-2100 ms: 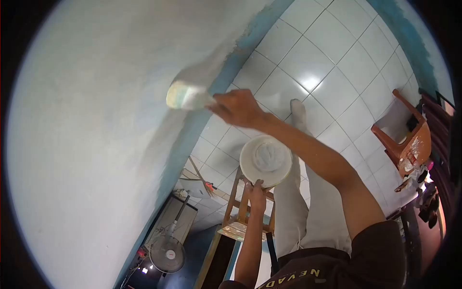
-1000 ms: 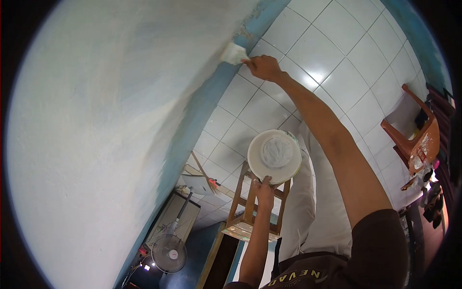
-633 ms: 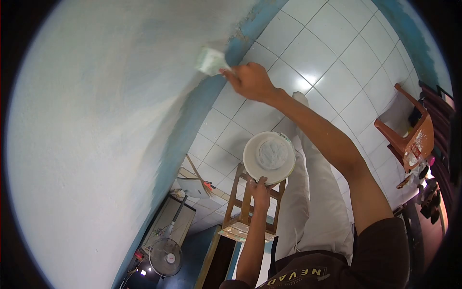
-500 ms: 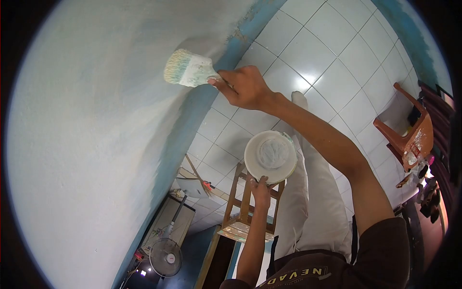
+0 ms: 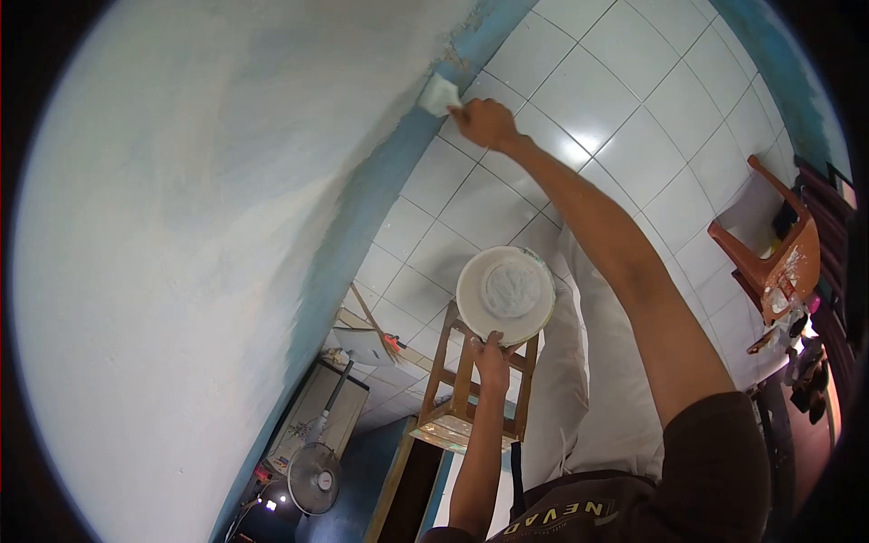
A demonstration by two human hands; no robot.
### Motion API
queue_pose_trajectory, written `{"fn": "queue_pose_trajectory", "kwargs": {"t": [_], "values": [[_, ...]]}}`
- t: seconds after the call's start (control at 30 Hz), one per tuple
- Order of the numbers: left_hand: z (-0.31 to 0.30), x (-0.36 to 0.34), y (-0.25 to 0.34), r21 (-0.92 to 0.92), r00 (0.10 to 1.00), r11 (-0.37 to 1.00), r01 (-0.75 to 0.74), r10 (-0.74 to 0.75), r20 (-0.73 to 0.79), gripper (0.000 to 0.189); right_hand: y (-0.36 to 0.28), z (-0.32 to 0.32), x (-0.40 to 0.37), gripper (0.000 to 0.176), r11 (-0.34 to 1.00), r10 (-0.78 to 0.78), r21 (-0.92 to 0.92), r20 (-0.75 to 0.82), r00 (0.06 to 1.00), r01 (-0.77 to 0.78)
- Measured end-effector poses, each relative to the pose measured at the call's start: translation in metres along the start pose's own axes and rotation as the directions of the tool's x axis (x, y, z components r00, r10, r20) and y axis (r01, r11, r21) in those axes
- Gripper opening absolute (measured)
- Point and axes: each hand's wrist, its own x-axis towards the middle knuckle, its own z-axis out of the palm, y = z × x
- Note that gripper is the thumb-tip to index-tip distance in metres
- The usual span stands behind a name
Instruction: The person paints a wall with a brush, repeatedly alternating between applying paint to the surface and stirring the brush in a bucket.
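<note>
My right hand (image 5: 489, 124) is closed around the handle of a paintbrush (image 5: 440, 96). Its wide head lies against the wall (image 5: 172, 199) at the lower blue band (image 5: 367, 195), and the bristle tips are hard to make out. The wall is whitish above that band, with a patchy edge between the two colours. In my left hand (image 5: 491, 360) I hold a white bucket (image 5: 480, 323) by its rim, fingers gripping the near side. Whitish paint (image 5: 513, 290) lies in the bottom of the bucket.
Below the bucket stands a wooden stool (image 5: 462, 389) with paint-marked wood. A standing fan (image 5: 314, 477) and a cabinet (image 5: 317, 407) are near the wall's lower part. On the right, a brown plastic chair (image 5: 792, 262) stands on the white tiled floor (image 5: 588, 100).
My right hand has carried the paintbrush up and to the right in view, from in front of the whitish wall to the blue band. The bucket has barely moved.
</note>
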Motion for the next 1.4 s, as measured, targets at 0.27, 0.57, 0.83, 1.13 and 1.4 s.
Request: {"fn": "queue_pose_trajectory", "kwargs": {"t": [0.27, 0.57, 0.83, 1.13, 1.4], "values": [[0.012, -0.002, 0.000, 0.059, 0.999, 0.997, 0.045, -0.046, 0.009, 0.063, -0.123, -0.118, -0.075, 0.045, 0.818, -0.454, 0.278, -0.225, 0.862, 0.504], [0.052, -0.004, 0.012, 0.066, 0.999, 0.998, -0.001, -0.003, 0.054, 0.063, 0.012, -0.010, 0.011, 0.054, 0.979, -0.205, 0.048, 0.127, 0.971, 0.200], [0.064, -0.012, 0.022, 0.175, 0.995, 0.983, -0.055, 0.040, 0.089, 0.071, -0.062, -0.050, -0.017, 0.055, 0.969, 0.087, 0.218, 0.132, 0.987, -0.114], [0.075, -0.031, 0.047, 0.211, 0.995, 0.977, -0.040, 0.019, 0.101, 0.068, -0.159, -0.168, -0.099, 0.046, 0.818, -0.426, 0.360, -0.144, 0.893, 0.448], [0.061, -0.041, 0.059, 0.166, 0.990, 0.983, -0.074, 0.053, 0.132, 0.076, -0.007, -0.021, -0.015, 0.054, 0.994, -0.106, 0.033, -0.037, 0.994, 0.107]]}}
